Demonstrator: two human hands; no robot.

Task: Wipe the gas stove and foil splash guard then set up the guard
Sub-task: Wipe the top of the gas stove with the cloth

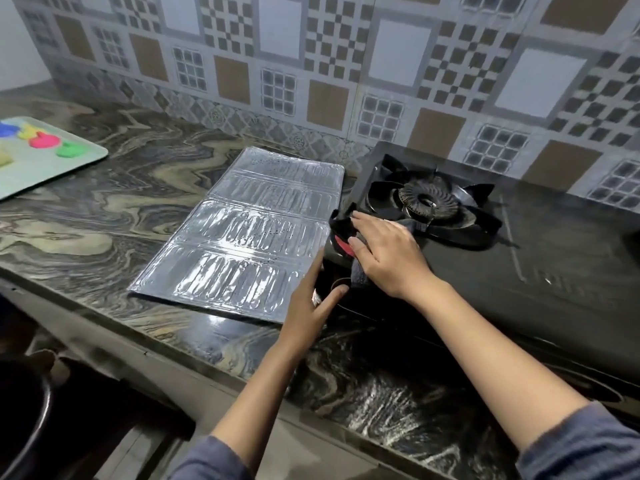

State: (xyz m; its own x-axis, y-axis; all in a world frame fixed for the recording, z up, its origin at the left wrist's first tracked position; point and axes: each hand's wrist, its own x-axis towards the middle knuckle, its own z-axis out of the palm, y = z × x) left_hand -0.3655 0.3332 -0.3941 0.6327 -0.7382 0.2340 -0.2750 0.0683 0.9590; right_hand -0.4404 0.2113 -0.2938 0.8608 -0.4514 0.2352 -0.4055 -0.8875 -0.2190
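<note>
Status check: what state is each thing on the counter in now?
gas stove: no flame visible, grate in place.
foil splash guard: unfolded, lying flat beside the stove.
cloth: pressed on the stove's left edge.
right hand: flat on the cloth.
left hand: fingers straight, touching the stove's front corner.

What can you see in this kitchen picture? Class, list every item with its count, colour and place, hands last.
countertop: one, dark marbled stone, across the view
wall tiles: many, grey, white and brown, behind the countertop
gas stove: one, black, on the countertop, right
burner: one in view, black, on the gas stove
foil splash guard: one, silver, flat on the countertop left of the gas stove
cloth: one, dark with a red patch, on the gas stove's left edge
tray: one, pale green, far left
coloured shapes: several, blue, yellow, pink, green, on the tray
left hand: fingers straight, at the gas stove's front left corner
right hand: flat, pressing the cloth
</note>
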